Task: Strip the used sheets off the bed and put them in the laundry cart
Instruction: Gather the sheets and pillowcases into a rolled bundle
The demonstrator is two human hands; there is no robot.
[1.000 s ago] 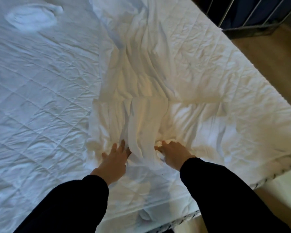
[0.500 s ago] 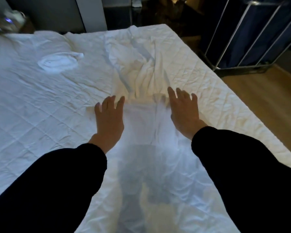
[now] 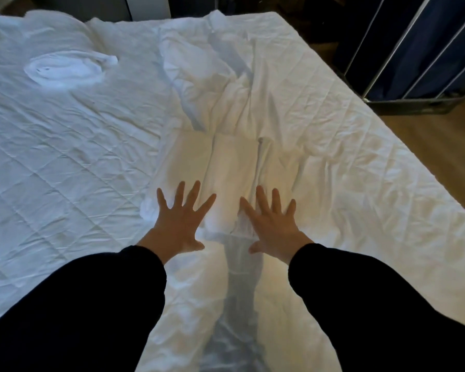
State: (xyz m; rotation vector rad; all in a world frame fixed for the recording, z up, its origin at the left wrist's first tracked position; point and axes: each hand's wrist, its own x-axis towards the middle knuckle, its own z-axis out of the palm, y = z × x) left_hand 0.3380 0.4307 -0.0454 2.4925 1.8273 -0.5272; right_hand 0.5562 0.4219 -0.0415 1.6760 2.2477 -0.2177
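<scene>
A: Hands?
B: Left hand (image 3: pixel 176 224) and right hand (image 3: pixel 273 226) are both spread wide, palms down, gripping nothing. Black sleeves.
A: Sheet?
B: The white sheet (image 3: pixel 234 108) lies bunched in a long strip down the middle of the bed (image 3: pixel 65 162), on the quilted cover. Its folded near end sits under and between the hands. Left fingers (image 3: pixel 192 194) are at its left edge, right fingers (image 3: pixel 262 200) on its right fold. Touching or just above, can't tell.
A: Cart?
B: The laundry cart (image 3: pixel 424 49) stands off the bed's far right corner on the wood floor (image 3: pixel 440 146), well apart from both hands. Blue fabric, metal frame. Inside is hidden, so contents can't be told.
A: Else?
B: A small white cloth (image 3: pixel 65 68) lies on the bed, far left.
</scene>
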